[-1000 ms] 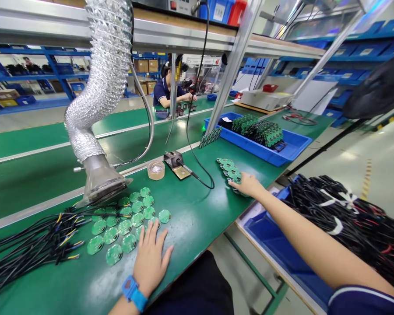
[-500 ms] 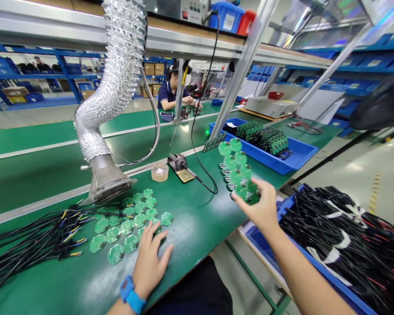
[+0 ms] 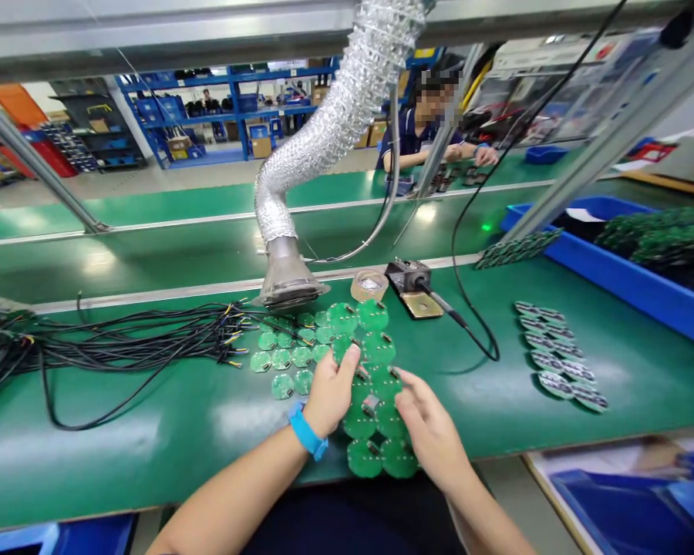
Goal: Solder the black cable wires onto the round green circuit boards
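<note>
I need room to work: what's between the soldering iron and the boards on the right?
Black cord loops between iron and boards, in the head view.

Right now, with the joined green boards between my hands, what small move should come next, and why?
Probably ease the green panel slightly right: the left hand and right hand hold its sides, its upper left overlaps the loose round boards in view, and bare table lies rightward.

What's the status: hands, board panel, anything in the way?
Left hand grips green board panel, right hand at its edge. Round boards lie left of it. Tape roll and soldering iron beyond; nothing plainly blocking.
</note>
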Demonstrator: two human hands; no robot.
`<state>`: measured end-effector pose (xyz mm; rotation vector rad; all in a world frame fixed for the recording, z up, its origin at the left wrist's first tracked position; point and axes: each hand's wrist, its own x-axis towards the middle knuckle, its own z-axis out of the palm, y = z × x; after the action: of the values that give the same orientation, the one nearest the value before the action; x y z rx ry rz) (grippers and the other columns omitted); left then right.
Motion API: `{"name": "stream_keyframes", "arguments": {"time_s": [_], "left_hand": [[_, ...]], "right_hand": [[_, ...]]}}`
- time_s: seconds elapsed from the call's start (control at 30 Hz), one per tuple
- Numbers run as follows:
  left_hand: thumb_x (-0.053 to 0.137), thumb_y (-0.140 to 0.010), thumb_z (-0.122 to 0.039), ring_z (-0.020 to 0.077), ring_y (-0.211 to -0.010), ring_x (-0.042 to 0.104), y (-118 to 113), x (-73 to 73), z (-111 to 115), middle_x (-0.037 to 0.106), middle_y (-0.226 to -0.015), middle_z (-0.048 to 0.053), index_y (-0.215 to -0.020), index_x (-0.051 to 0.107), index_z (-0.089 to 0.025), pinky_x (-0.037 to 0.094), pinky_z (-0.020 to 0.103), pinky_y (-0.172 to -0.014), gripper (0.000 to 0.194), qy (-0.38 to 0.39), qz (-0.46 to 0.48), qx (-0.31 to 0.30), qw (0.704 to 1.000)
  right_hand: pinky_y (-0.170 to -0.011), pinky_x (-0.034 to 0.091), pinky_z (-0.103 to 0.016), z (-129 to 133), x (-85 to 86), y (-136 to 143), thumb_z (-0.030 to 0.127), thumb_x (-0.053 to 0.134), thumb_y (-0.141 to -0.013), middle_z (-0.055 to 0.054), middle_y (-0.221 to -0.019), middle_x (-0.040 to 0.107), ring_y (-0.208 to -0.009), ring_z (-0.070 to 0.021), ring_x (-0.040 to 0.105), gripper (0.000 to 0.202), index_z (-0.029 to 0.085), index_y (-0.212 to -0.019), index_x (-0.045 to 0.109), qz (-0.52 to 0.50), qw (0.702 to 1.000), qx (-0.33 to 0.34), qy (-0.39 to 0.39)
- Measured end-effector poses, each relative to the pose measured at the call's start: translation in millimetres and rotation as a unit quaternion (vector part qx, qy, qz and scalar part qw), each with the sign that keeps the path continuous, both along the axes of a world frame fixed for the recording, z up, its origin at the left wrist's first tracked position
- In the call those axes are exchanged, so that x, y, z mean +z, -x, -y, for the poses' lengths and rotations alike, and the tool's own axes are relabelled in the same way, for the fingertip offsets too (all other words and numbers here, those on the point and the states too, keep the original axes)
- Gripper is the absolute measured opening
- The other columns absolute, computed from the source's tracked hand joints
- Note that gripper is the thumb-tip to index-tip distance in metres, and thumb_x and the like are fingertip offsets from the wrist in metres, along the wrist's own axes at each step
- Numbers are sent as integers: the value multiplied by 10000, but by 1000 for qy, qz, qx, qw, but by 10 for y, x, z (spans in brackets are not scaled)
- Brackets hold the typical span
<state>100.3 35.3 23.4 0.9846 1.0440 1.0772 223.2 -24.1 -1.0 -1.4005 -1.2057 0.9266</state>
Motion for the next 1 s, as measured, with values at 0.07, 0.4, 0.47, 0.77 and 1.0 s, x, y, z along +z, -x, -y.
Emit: {"name": "stream_keyframes", "arguments": {"time_s": [0.07, 0.4, 0.47, 0.77, 1.0], "left_hand": [[507, -784, -646, 119, -592, 485, 54, -7, 38, 519, -613, -12, -701, 491, -164, 422, 251, -594, 489, -21, -35, -3, 999], [492, -716, -719, 99, -516, 402, 112, -35, 37, 477, -534, -16, -569, 471, -161, 332, 237, -512, 578, -27, -110, -34, 993], [500, -687, -748, 96, -497, 406, 113, -65, 34, 483, -523, -18, -571, 477, -160, 328, 231, -489, 599, -11, -87, -41, 995], [539, -602, -801, 88, -406, 417, 118, -139, 54, 475, -456, -29, -565, 472, -161, 334, 227, -421, 644, 75, -19, -70, 995], [585, -563, -792, 76, -424, 421, 110, -224, 89, 493, -466, -22, -541, 483, -146, 322, 210, -420, 655, 102, -12, -110, 989]], "right_hand": [[-654, 496, -299, -75, 67, 33, 629, 543, -760, -42, -770, 626, -689, -183, 559, 453, 217, -929, 628, -45, 998, 24, 47], [-532, 453, -273, -60, 3, 199, 697, 528, -727, -16, -650, 597, -563, -153, 514, 511, 198, -819, 583, -134, 987, 24, 83], [-480, 426, -260, -54, -12, 201, 708, 531, -715, -6, -610, 579, -516, -142, 489, 523, 201, -830, 578, -156, 983, 31, 93], [-439, 373, -245, 7, -75, 238, 696, 583, -684, 19, -591, 547, -478, -120, 434, 493, 217, -793, 537, -205, 971, 28, 117], [-422, 342, -241, 161, -284, 284, 692, 579, -692, 43, -532, 480, -445, -109, 390, 483, 227, -715, 449, -258, 956, -10, 137]]}}
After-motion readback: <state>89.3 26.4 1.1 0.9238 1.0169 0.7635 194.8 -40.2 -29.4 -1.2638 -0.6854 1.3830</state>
